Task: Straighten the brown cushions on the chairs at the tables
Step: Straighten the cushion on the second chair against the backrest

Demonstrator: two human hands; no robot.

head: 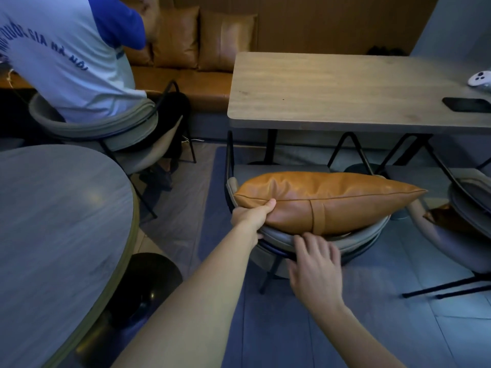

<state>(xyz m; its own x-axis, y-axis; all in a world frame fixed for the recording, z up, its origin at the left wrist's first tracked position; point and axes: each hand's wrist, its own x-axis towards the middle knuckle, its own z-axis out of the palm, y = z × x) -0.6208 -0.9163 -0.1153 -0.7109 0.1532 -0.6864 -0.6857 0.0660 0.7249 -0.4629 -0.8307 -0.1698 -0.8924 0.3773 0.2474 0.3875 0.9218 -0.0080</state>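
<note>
A brown leather cushion (326,199) lies across the top of a grey chair's curved backrest (281,239), in front of the rectangular wooden table (332,88). My left hand (252,215) grips the cushion's lower left corner, thumb on top. My right hand (314,264) hovers at the backrest just below the cushion's middle seam, fingers spread, holding nothing. A second brown cushion (442,216) shows partly on the chair to the right. Two more brown cushions (202,38) lean on the bench at the back.
A person in a white and blue shirt (66,54) sits on a grey chair at the left. A round grey table (53,235) fills the lower left. A black phone (466,104) and a white controller (479,79) lie on the rectangular table.
</note>
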